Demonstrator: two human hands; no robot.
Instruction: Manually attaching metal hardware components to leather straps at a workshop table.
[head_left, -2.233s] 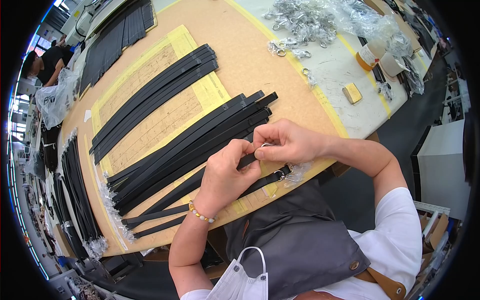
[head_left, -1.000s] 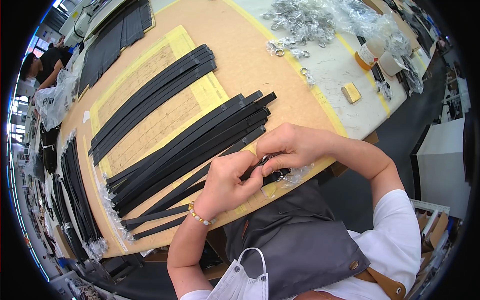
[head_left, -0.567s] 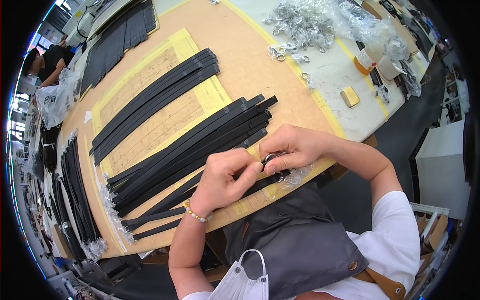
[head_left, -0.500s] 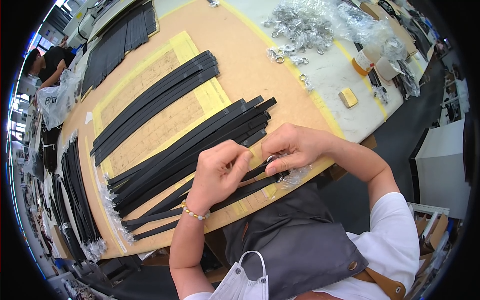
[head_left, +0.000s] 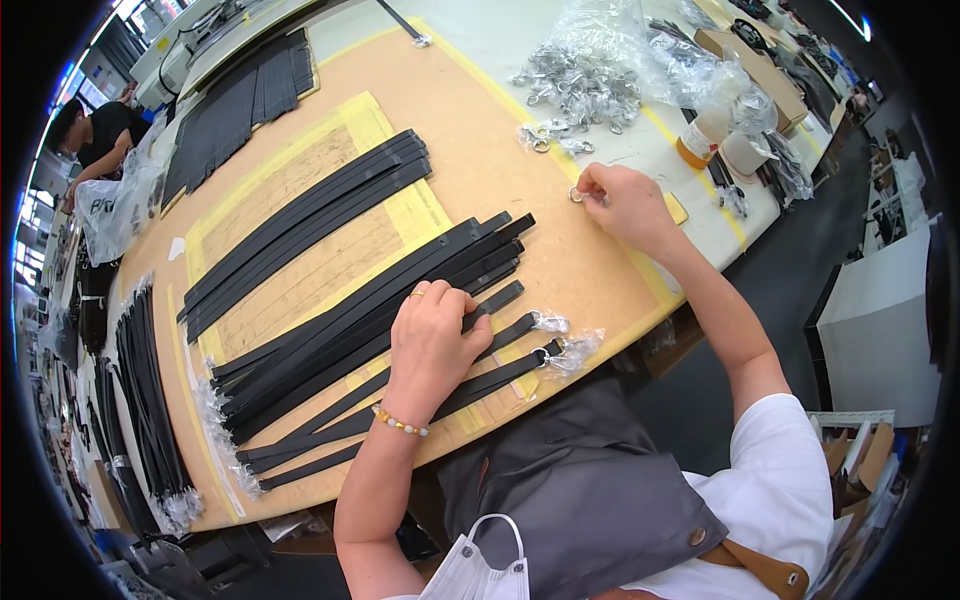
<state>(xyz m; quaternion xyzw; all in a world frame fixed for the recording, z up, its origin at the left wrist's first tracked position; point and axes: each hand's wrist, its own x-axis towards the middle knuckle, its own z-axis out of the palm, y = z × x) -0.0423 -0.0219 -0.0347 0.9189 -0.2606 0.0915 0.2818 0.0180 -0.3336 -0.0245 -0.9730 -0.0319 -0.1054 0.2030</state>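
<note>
My left hand (head_left: pixel 432 330) is curled over the black straps (head_left: pixel 370 352), with a black strap (head_left: pixel 505 297) passing between its thumb and fingers. Farther right, my right hand (head_left: pixel 632 208) pinches a small silver snap hook (head_left: pixel 576 195) with a round ring, partly hidden by the fingers. Below my left hand lie two straps whose ends carry silver hooks in clear plastic, one plastic-wrapped hook (head_left: pixel 550 322) above another wrapped hook (head_left: pixel 575 352).
A pile of wrapped silver hooks (head_left: pixel 585 90) lies at the far right. Beside it stand an orange-and-white bottle (head_left: pixel 703 138) and a yellow block (head_left: pixel 677 209). More straps (head_left: pixel 310 225) lie on the yellow-taped board (head_left: pixel 500 150). A person (head_left: pixel 110 140) works at far left.
My right hand has left the strap end near the front edge and moved up and right, now holding a hook. My left hand has shifted slightly. The strap ends with hooks now lie uncovered.
</note>
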